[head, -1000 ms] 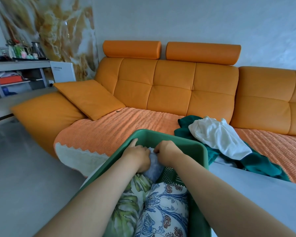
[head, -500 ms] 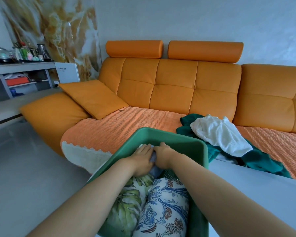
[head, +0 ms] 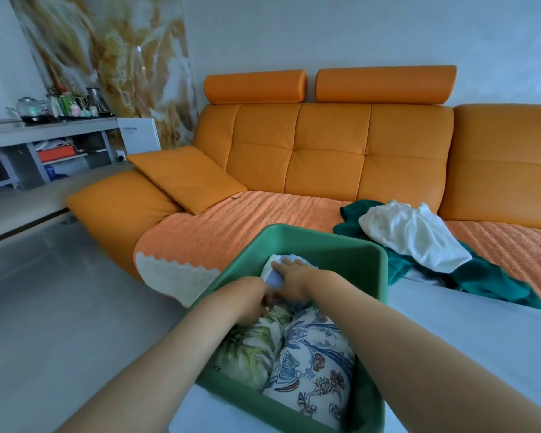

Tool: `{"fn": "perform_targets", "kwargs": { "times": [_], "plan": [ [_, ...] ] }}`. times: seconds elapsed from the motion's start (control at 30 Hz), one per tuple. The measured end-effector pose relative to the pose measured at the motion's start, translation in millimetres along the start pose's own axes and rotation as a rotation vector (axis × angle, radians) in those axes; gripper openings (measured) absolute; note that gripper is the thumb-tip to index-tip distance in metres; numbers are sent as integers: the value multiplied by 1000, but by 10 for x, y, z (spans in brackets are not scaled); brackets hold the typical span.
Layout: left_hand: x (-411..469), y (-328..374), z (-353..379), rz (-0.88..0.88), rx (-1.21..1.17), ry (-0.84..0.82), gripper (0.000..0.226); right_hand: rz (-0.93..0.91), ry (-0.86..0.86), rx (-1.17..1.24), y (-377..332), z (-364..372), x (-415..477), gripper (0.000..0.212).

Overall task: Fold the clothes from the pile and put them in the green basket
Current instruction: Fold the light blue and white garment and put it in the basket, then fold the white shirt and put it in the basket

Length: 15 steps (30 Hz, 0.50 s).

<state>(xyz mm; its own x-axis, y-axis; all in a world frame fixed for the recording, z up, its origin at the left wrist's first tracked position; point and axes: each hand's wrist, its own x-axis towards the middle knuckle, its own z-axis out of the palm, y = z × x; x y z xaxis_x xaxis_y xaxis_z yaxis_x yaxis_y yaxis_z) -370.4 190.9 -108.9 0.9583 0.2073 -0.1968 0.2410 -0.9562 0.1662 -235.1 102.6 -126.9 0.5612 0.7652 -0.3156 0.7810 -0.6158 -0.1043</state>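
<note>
Head view, looking forward and down.

Sofa [head: 325,157]: orange, fills the frame from 9 to 3 o'clock; its right end is cut off by the frame edge. A ribbed throw covers the seat.

Desk [head: 481,339]: pale surface at 4 to 6 o'clock, cut off at the lower and right edges.

Basket [head: 325,235]: green, on the desk at 6 o'clock. Its near wall is partly cut off and both forearms cross it.

Pile [head: 487,285]: at 2 o'clock from the basket, on the sofa seat where it meets the desk. A white garment [head: 413,232] lies on a dark green one; anything beneath is hidden.

Cushion [head: 185,176]: orange, at 10 o'clock, leaning on the sofa arm.

Shelf [head: 44,132]: grey, at 9 o'clock; the small items on it are too blurred to name.

Floral fold [head: 313,370] and leaf fold [head: 247,348]: side by side in the near half of the basket, floral one to the right.

Pale cloth [head: 274,273]: in the far half of the basket, mostly hidden under the hands.

Right hand [head: 297,276]: lies on the pale cloth, fingers stretched flat across it.

Left hand [head: 250,298]: at 8 o'clock from the right hand, fingers bent down between the pale cloth and the leaf fold. Their tips are hidden, so whether they hold anything cannot be told.
</note>
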Motion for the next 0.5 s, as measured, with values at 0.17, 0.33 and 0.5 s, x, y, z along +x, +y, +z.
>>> {"fn": "perform_targets", "kwargs": {
  "times": [0.17, 0.33, 0.5],
  "plan": [
    [27, -14, 48, 3, -14, -35, 29, 10, -30, 18, -42, 78, -9, 87],
    [-2, -9, 13, 65, -49, 214, 35, -19, 61, 151, -16, 37, -91, 68],
    [119, 169, -102, -32, 31, 60, 61, 59, 242, 259, 60, -179, -362, 44]
  ]
}}
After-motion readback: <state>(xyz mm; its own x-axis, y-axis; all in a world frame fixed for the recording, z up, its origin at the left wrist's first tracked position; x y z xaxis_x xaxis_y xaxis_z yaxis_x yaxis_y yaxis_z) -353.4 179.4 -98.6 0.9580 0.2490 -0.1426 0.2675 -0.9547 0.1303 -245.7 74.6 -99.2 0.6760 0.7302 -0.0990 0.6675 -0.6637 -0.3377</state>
